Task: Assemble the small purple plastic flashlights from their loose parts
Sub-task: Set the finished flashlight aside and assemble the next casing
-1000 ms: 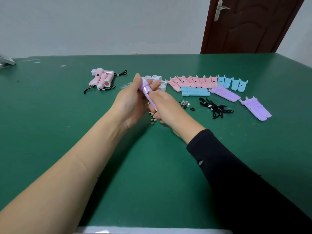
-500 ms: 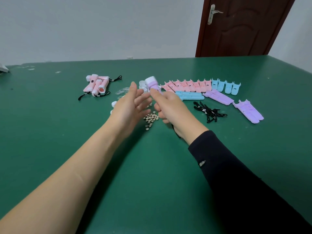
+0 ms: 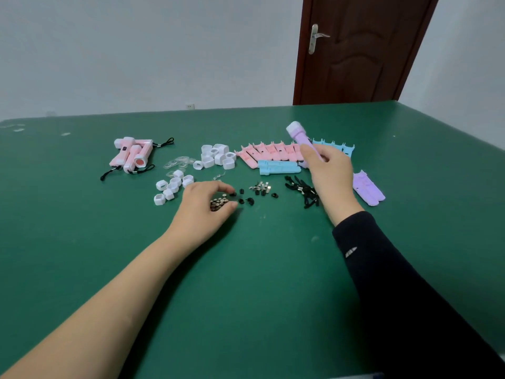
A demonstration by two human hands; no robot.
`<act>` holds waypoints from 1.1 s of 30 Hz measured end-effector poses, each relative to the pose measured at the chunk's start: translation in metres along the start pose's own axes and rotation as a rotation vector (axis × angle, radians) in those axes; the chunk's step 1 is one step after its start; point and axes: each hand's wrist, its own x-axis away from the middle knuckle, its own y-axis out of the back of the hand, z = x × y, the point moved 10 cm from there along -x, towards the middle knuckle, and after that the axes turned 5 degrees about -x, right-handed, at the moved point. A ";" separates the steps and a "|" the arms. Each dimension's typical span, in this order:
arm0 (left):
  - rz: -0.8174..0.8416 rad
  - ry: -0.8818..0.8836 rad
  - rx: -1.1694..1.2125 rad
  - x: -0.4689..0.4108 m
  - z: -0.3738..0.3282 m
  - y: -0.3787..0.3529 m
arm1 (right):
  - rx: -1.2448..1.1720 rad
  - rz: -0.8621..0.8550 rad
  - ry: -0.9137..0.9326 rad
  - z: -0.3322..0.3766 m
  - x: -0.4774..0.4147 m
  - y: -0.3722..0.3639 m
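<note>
Flashlight (image 3: 301,138), smooth purple plastic, white-capped, held by right hand (image 3: 329,170).

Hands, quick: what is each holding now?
Left hand: curled over the small round cells; grip cannot be told.
Right hand: holds the purple flashlight.

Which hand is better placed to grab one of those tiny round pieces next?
Probably the left hand: its fingers are curled over the pile of small round pieces. The right hand is off to the side, gripping the purple flashlight.
</note>
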 end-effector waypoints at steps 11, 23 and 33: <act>0.009 0.006 0.022 0.000 -0.001 0.000 | 0.501 -0.391 -0.144 -0.051 -0.041 0.127; 0.020 -0.027 0.018 -0.001 -0.004 -0.001 | 0.855 -0.309 -0.320 -0.078 -0.046 0.139; 0.024 -0.018 0.029 -0.001 -0.001 -0.001 | 0.837 -0.323 -0.272 -0.067 -0.039 0.140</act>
